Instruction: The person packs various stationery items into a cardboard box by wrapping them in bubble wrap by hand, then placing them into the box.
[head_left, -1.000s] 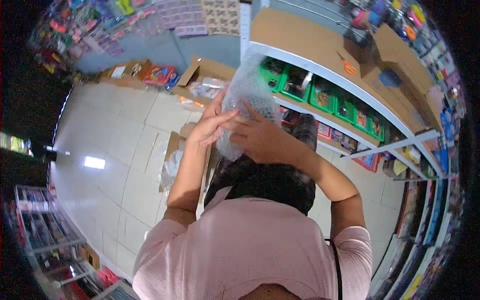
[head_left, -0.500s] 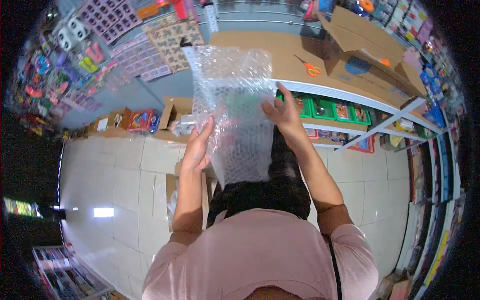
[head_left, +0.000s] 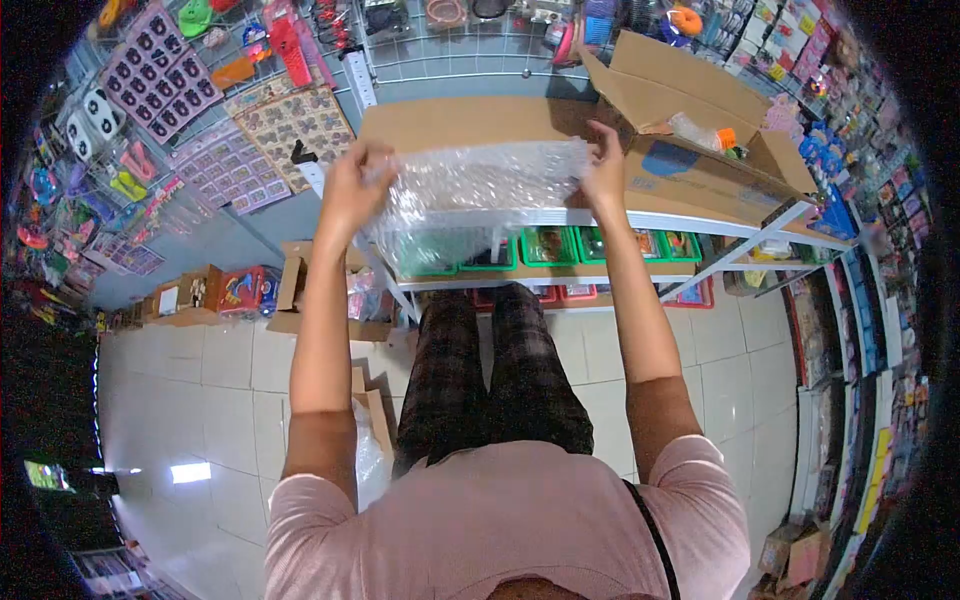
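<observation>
A sheet of clear bubble wrap [head_left: 485, 185] is stretched between my two hands over the front edge of the cardboard-covered shelf top [head_left: 470, 118]. Its lower left part hangs down past the white edge. At the left end, my left hand [head_left: 352, 195] is closed on the wrap, slightly blurred. My right hand [head_left: 605, 180] pinches the right end, close to the front of the open cardboard box [head_left: 690, 165]. The orange-handled scissors seen earlier on the shelf top are not visible now.
Green trays [head_left: 550, 247] with packaged goods fill the shelf below. Cardboard boxes [head_left: 290, 285] stand on the tiled floor at left, and another open carton [head_left: 375, 410] lies beside my leg. Goods hang on the wall grid [head_left: 450, 65]. An orange-capped item [head_left: 724, 138] sits in the big box.
The bubble wrap went from hanging upright before me to lying sideways at the shelf. Both hands moved forward and farther apart, and my body is closer to the shelf.
</observation>
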